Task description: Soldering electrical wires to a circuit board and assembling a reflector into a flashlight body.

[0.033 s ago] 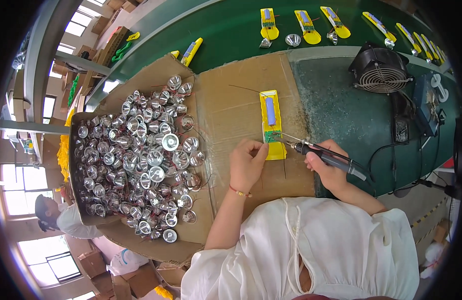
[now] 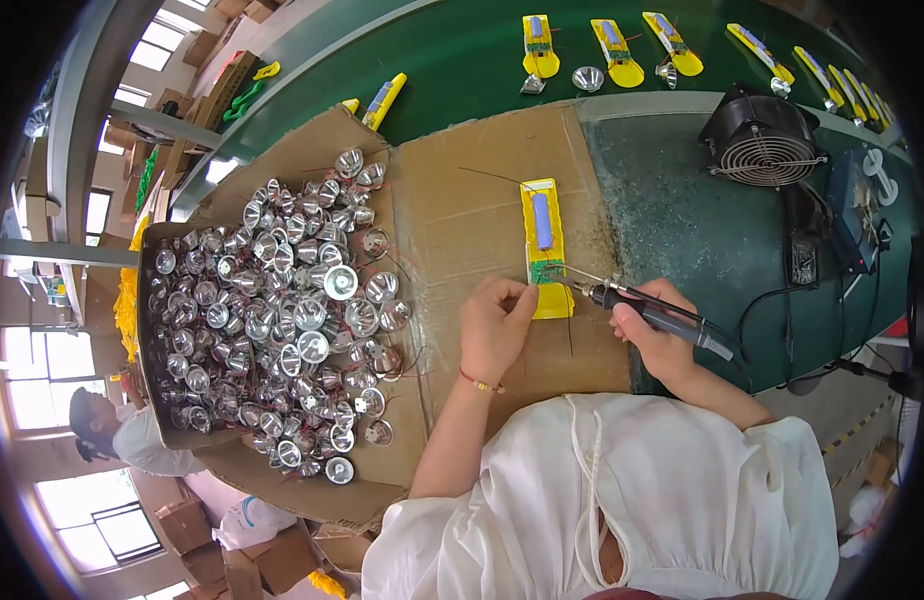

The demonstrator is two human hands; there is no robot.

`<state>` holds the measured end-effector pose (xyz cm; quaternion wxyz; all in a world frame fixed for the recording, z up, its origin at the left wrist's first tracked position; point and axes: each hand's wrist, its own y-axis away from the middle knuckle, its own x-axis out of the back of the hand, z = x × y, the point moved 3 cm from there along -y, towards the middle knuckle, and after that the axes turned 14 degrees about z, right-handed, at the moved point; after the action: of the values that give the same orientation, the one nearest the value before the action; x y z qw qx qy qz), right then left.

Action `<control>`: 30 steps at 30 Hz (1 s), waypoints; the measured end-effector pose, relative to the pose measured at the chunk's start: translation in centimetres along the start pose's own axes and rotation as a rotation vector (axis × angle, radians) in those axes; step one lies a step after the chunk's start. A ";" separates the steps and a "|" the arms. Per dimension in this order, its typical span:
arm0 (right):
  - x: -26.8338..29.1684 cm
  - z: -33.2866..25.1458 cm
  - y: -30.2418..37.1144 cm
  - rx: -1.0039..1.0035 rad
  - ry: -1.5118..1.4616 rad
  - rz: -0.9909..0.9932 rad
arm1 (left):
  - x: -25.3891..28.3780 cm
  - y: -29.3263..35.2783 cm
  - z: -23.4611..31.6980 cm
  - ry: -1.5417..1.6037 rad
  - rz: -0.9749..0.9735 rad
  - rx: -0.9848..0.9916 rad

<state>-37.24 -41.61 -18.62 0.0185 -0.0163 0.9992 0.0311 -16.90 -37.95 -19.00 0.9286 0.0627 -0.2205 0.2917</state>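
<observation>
A yellow plastic flashlight casing (image 2: 555,302) lies lengthwise on the cardboard sheet in front of me. It carries a purple cylindrical battery (image 2: 543,222) and, below that, a small green circuit board (image 2: 550,272). My right hand (image 2: 657,328) is closed round a soldering iron (image 2: 662,318), whose tip reaches the board from the right. At the board's left edge, my left hand (image 2: 498,318) is closed in a pinch on what looks like a thin wire; the fingertips mostly hide it. Thin dark wires stick out from the casing's top and bottom.
An open cardboard box (image 2: 282,470) of shiny reflector cups (image 2: 310,314) stands at left. Several yellow casings (image 2: 540,62) lie on the green conveyor (image 2: 452,70) beyond. A black fan (image 2: 760,140) and blue soldering station (image 2: 850,210) stand right. Another person (image 2: 152,440) is far left.
</observation>
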 end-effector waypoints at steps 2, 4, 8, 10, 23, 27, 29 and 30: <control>0.0 0.4 0.0 -0.028 -0.009 -0.013 | 0.0 0.0 0.1 -0.011 0.000 0.018; 0.0 0.5 0.1 -0.026 -0.020 -0.013 | -0.1 0.0 0.1 -0.020 -0.003 0.031; 0.1 0.2 0.2 -0.113 -0.125 0.040 | -0.3 -0.1 -0.1 -0.005 -0.010 0.036; 0.4 -0.1 0.2 -0.092 -0.123 0.043 | -0.1 -0.1 -0.1 -0.004 -0.004 0.042; 2.1 -0.2 0.8 -0.068 -0.124 0.064 | -0.3 -0.3 0.6 -0.087 0.024 -0.034; 2.2 -0.2 1.1 -0.068 -0.127 0.064 | 1.2 0.8 0.2 0.200 0.113 0.082; 3.1 -0.1 0.8 -0.064 -0.123 0.088 | 2.5 0.7 0.4 0.093 0.038 -0.111; 3.3 -0.1 0.8 -0.058 -0.132 0.087 | 3.9 1.0 0.9 -0.022 -0.012 -0.306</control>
<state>-40.52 -40.90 -18.60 0.0823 0.0285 0.9943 0.0620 -14.96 -35.36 -16.46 0.9266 -0.0748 -0.2722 0.2483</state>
